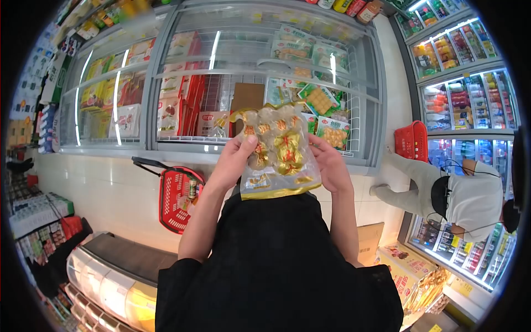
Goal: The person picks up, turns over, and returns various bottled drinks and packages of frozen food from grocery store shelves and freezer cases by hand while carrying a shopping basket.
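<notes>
A clear plastic food package (276, 177) with gold trim and red lettering is held up before my chest. Pale rounded pieces show through its upper part; exactly what food they are I cannot tell. My left hand (235, 157) grips the left side, thumb pressed on the front. At the right edge, my right hand (329, 164) pinches the package with its fingers partly behind it. Just beyond stands the chest freezer (149, 72), where green-and-white food packs (319, 99) lie behind the package.
Left of me, a red shopping basket (174, 202) with a few items stands on the floor. A person (470, 196) in light clothes is at the right, near lit drink fridges (470, 105) and another red basket (411, 140). A display counter (110, 276) is at lower left.
</notes>
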A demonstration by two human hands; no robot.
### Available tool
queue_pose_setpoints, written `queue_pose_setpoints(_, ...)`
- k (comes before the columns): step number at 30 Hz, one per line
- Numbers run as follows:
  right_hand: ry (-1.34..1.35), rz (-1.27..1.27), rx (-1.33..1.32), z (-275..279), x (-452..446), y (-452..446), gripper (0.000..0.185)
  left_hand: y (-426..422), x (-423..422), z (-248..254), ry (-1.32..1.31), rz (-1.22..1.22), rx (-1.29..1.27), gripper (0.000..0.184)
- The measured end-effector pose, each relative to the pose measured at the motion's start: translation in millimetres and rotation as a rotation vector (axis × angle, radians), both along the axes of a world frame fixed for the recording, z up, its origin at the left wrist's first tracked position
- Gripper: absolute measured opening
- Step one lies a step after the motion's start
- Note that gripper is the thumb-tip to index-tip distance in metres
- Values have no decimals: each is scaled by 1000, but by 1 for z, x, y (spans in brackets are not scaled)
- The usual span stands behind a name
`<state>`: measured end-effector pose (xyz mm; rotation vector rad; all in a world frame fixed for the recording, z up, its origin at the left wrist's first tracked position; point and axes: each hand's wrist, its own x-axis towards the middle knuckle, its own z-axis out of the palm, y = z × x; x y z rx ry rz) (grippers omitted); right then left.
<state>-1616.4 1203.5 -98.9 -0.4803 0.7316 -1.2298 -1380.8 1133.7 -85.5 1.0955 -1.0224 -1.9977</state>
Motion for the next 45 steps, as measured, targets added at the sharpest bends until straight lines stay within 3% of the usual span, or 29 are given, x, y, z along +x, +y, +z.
queue_pose_setpoints(1, 65, 17, 118, -1, -8, -2, 52, 0, -15, 3, -14, -13, -2, 39)
queue_pose_setpoints(2, 320, 6, 67, -7, -10, -4, 43, -1, -31, 5, -67, -42, -50, 43)
queue_pose_setpoints(4, 281, 19, 74, -12, -32, -6, 38, -8, -61, 13, -168, -107, -92, 53)
queue_pose_setpoints(6, 245, -20, 59, -20, -54, -12, 25, -12, -97, 30, -261, -91, -110, 51)
queue_pose_setpoints(10, 223, -117, 88, -19, -106, -13, 23, -25, -153, 6, -375, -81, -202, 49)
queue_pose_setpoints(15, 530, -150, 76, 4, -148, -21, 37, -39, -220, -17, -381, -90, -269, 53)
queue_pose_setpoints(17, 575, -136, -80, 23, -144, -13, 43, -48, -245, -30, -262, -52, -166, 57)
queue_pose_setpoints(18, 632, -134, -237, 31, -147, -13, 49, -54, -244, -25, 25, -69, 328, 66)
queue_pose_setpoints(19, 620, -150, -240, 35, -156, -15, 49, -57, -250, -32, 9, -79, 321, 66)
queue_pose_setpoints(21, 665, 71, -529, 39, -175, -16, 57, -62, -272, -25, 814, -300, 536, 78)
queue_pose_setpoints(22, 468, 74, -410, 41, -181, -15, 52, -59, -273, -18, 889, -357, 500, 88)
queue_pose_setpoints(26, 250, -72, -250, 20, -206, -10, 39, -64, -287, -30, 826, -301, 512, 91)
queue_pose_setpoints(29, 256, -95, -191, 2, -219, -6, 41, -64, -299, -31, 849, -324, 430, 90)
queue_pose_setpoints(31, 234, -95, -162, -9, -223, -5, 41, -63, -302, -29, 488, -267, 195, 85)
queue_pose_setpoints(32, 216, -96, -135, -15, -224, -5, 43, -62, -300, -35, 489, -265, 202, 85)
queue_pose_setpoints(34, 184, -114, -83, -29, -219, -5, 44, -55, -294, -57, -31, 34, 226, 68)
queue_pose_setpoints(35, 150, -136, -47, -37, -217, -8, 45, -54, -297, -66, -20, 30, 231, 68)
queue_pose_setpoints(37, 137, -139, 9, -58, -207, -16, 44, -51, -302, -83, -486, 95, -110, 54)
queue_pose_setpoints(39, 119, -140, 65, -84, -210, -20, 44, -41, -306, -97, -573, 108, -92, 51)
queue_pose_setpoints(41, 180, -34, 331, -112, -214, -22, 43, -34, -311, -113, -663, 130, -68, 50)
queue_pose_setpoints(43, 200, -62, 355, -136, -214, -23, 39, -25, -313, -127, -693, 96, -168, 51)
queue_pose_setpoints(45, 129, -32, 487, -153, -226, -26, 31, -31, -294, -148, -783, -34, -64, 49)
